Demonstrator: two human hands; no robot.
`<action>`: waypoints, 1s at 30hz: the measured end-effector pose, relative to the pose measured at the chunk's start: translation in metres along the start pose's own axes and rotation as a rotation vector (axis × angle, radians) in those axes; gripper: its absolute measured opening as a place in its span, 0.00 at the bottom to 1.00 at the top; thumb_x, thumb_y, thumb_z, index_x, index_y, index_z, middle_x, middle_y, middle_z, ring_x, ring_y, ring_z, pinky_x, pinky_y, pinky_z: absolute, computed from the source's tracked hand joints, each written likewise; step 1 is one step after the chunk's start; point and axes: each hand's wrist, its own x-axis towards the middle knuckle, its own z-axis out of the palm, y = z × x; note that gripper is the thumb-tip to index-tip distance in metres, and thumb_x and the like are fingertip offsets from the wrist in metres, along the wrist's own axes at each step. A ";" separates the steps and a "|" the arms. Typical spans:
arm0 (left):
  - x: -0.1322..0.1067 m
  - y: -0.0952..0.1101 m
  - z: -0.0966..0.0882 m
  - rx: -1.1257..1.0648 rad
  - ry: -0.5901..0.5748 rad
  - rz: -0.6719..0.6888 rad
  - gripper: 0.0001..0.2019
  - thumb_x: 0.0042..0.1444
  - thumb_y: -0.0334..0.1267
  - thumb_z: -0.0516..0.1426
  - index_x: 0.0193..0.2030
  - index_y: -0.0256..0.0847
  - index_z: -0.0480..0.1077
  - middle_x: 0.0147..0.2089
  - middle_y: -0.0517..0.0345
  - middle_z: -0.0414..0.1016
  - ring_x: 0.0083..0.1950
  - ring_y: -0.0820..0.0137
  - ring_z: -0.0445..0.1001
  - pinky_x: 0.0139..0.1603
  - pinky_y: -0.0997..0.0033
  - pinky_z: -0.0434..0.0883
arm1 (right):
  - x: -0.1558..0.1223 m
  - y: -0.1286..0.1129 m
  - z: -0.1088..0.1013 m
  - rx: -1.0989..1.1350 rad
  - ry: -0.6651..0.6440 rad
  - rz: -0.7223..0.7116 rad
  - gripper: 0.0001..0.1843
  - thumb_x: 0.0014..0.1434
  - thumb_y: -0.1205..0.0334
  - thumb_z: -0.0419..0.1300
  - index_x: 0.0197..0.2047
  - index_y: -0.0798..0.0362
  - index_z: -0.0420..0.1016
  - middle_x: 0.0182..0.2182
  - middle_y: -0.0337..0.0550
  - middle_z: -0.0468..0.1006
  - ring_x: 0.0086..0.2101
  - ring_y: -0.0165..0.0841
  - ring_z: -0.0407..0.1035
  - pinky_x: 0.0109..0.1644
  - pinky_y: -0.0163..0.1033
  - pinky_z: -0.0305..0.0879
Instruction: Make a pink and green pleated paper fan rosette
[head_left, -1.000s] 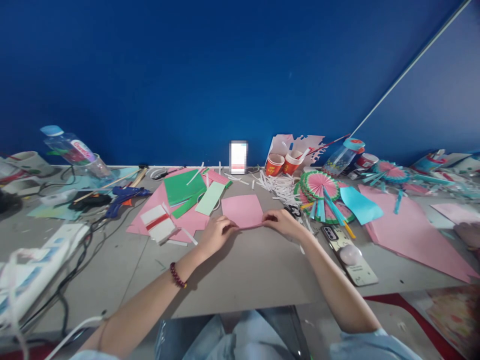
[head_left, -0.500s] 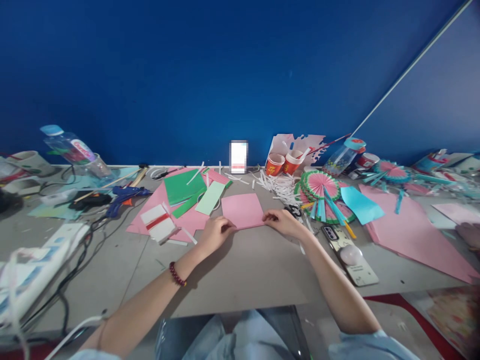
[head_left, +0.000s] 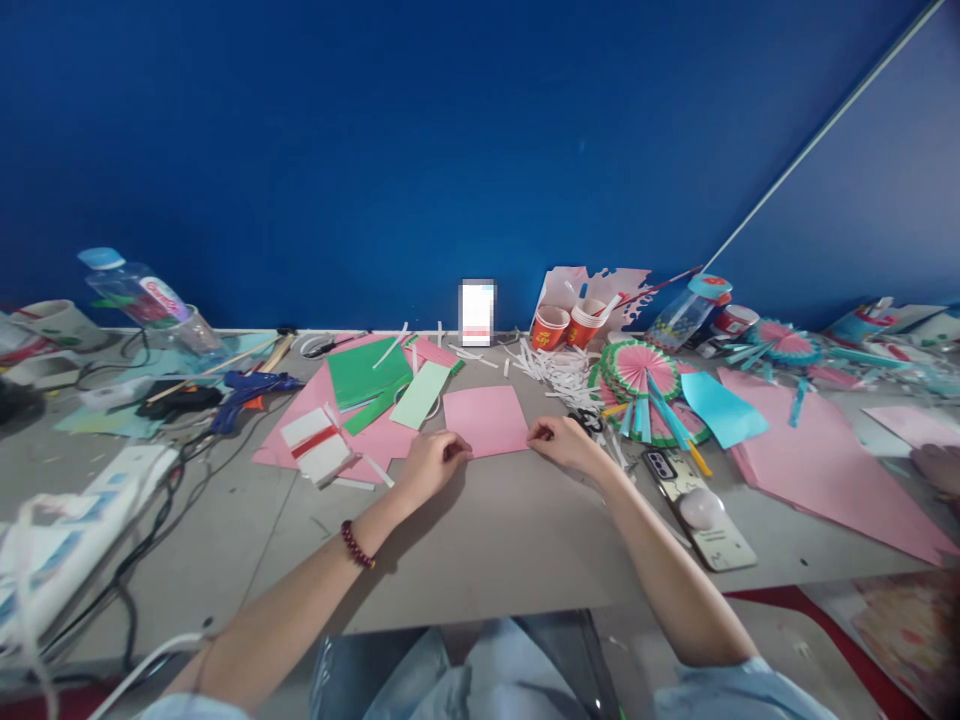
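Fingers (head_left: 543,430), nearly together, pinch the pink paper (head_left: 487,416).

This looks like a paper-craft workshop, laid out along a long, grey, flat-topped table (head_left: 517,550) against a plain dark-blue wall (head_left: 450,150). The signs are a dark-blue plastic glue gun (head_left: 249,392), a long white multi-socket power strip (head_left: 94,528), a tangled heap of thin white paper strips (head_left: 564,375), large flat pink paper sheets (head_left: 832,460) and a round, pleated, pink-and-green paper rosette (head_left: 637,366).
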 end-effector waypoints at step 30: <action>0.000 0.003 0.000 -0.008 -0.002 -0.028 0.04 0.51 0.37 0.59 0.33 0.40 0.73 0.26 0.60 0.73 0.27 0.72 0.68 0.30 0.73 0.62 | -0.002 0.001 -0.005 -0.101 -0.058 -0.039 0.10 0.52 0.66 0.55 0.33 0.53 0.78 0.27 0.41 0.79 0.29 0.32 0.70 0.33 0.32 0.61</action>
